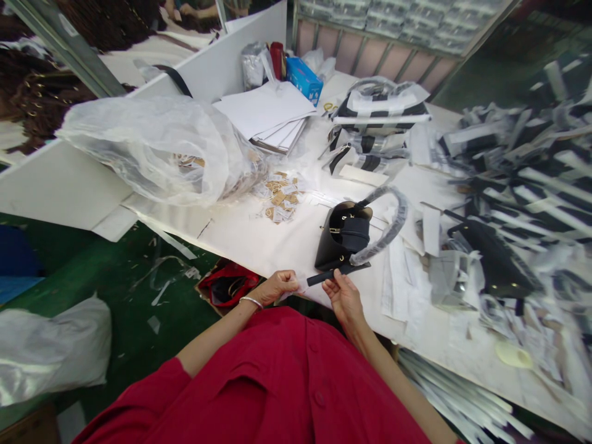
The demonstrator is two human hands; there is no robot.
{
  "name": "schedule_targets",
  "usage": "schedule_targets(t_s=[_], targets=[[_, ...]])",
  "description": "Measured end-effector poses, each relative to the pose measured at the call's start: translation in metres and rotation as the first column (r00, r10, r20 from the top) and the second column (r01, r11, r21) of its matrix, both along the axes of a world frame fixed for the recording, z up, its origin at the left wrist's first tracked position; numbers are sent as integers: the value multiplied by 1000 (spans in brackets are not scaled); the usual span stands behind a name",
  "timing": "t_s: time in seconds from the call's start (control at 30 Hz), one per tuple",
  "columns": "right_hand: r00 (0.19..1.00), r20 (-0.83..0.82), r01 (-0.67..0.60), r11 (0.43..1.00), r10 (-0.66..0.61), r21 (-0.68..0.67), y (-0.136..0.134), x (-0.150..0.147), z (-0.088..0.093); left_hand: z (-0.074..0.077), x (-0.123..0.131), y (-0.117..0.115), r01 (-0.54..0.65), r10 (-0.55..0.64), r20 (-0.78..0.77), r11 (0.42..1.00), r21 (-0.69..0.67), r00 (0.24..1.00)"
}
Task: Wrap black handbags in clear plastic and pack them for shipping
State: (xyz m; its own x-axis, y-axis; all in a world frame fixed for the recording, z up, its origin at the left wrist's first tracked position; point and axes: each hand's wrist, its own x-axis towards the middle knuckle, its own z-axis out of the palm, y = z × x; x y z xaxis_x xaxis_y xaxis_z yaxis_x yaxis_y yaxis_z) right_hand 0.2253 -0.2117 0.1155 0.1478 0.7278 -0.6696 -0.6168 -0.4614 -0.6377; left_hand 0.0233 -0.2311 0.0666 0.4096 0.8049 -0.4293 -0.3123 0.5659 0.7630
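A black handbag (340, 237) stands open near the table's front edge, its handle (393, 225) wrapped in clear plastic and arching to the right. Just in front of the bag, my right hand (343, 296) pinches a black strap (326, 275) between thumb and fingers. To its left, my left hand (280, 285), with a bracelet at the wrist, is closed on a small whitish piece, perhaps a tag or film, at the strap's left end. Small brown and white tags (281, 198) lie in a loose pile to the left of the bag.
A big clear plastic bag (152, 148) sits at the left beside a white partition (208, 68). White sheets (268, 111) and a blue box (304, 80) are behind. Wrapped black bags (383, 111) stand at the back, with many more heaped at right. A red-lined box (229, 285) is below the edge.
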Motion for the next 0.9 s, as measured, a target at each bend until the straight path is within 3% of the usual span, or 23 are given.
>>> schedule_targets(t_s=[0.63,0.9], targets=[[998,37,-44,998,42,36,-7,2,-1,21,8,-1,100,-94,-134,994,41,986],[998,46,-37,999,36,30,-10,4,-1,26,11,-4,48,-29,-196,994,95,980]])
